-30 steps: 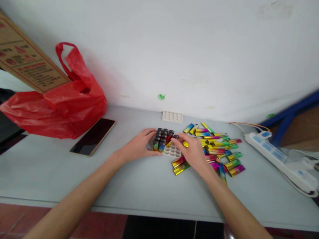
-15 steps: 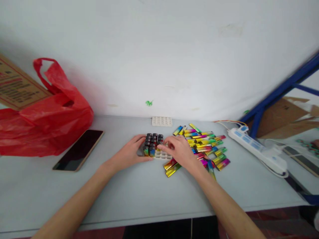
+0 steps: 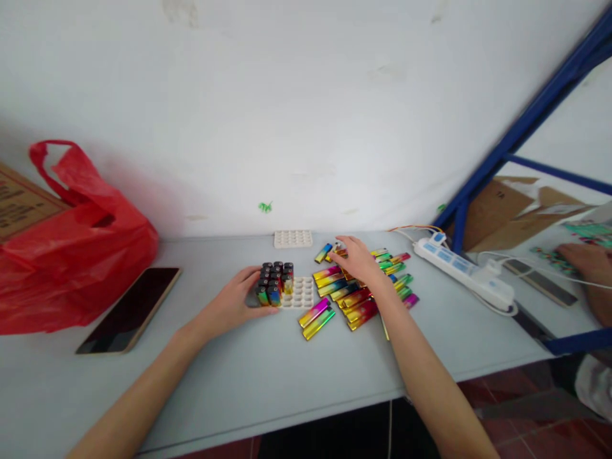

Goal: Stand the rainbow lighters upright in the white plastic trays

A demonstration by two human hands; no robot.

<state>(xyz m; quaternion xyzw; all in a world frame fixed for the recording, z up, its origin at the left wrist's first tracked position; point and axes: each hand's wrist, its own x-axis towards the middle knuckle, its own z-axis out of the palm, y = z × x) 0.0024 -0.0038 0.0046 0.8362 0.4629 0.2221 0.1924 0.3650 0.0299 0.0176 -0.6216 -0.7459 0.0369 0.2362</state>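
A white tray [image 3: 302,293] with round-edged slots lies before me, its left part filled with several upright lighters [image 3: 275,278] with dark tops. My left hand [image 3: 230,303] curves round the left side of these lighters, thumb and fingers apart. To the right, my right hand [image 3: 356,258] reaches over the back of a pile of shiny multicoloured lighters [image 3: 356,306]; its fingers are bent near a lighter's end, and what they hold is too small to make out. Two loose lighters [image 3: 316,319] lie in front of the tray's right corner.
Another white tray [image 3: 293,239] rests by the wall. A red bag [image 3: 95,242] and a phone [image 3: 129,311] are at left. A power strip [image 3: 463,274] and blue frame [image 3: 459,223] stand at right; beyond, another person's hand [image 3: 586,261] shows.
My right hand has left the tray and moved right to the back of the pile. A yellow lighter now stands in the tray beside the dark-topped ones. The camera view has shifted right.
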